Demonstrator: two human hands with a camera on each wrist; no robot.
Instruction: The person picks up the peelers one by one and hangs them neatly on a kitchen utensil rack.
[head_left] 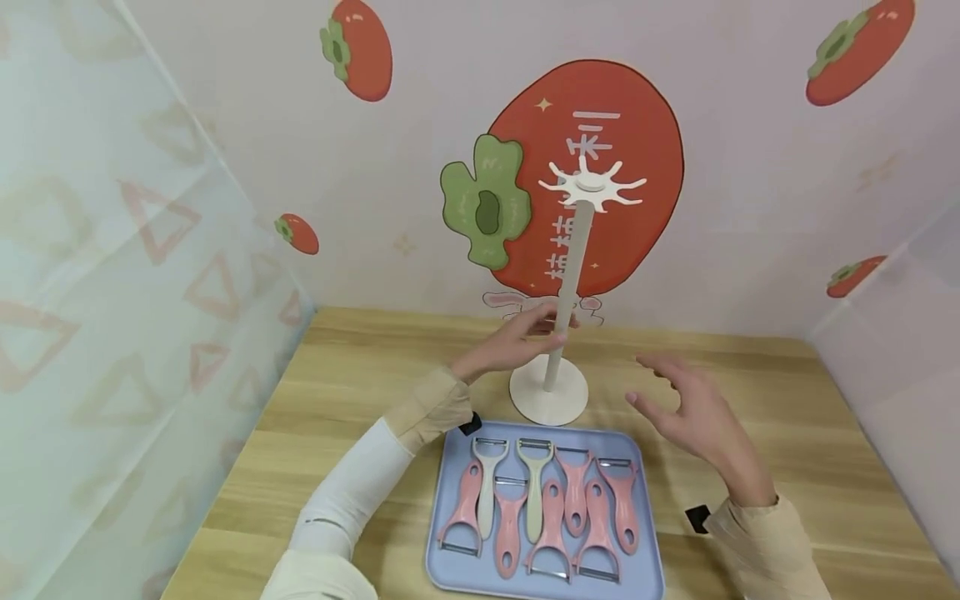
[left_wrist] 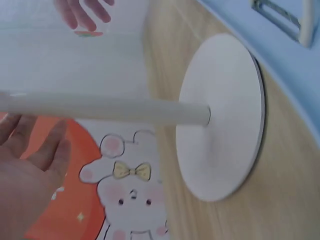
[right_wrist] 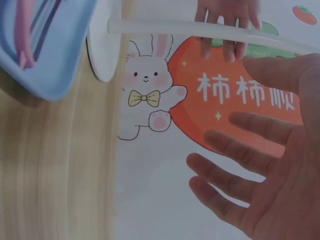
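A white stand (head_left: 572, 275) with a round base (head_left: 549, 392) and a ring of hooks (head_left: 592, 185) on top rises upright behind the tray. My left hand (head_left: 517, 340) is at the lower part of its pole, thumb on the near side and fingers behind, not curled tightly round it. Whether it touches the pole I cannot tell. To the right of the stand, my right hand (head_left: 693, 408) is in the air with fingers spread, holding nothing. Pink peelers (head_left: 507, 525) and two cream peelers (head_left: 535, 492) lie on the blue tray (head_left: 480, 575).
The wooden table (head_left: 300, 450) meets a wall (head_left: 420, 275) printed with persimmons and a rabbit at the back. Pale side panels (head_left: 97, 333) stand left and right. Nothing hangs from the stand's hooks.
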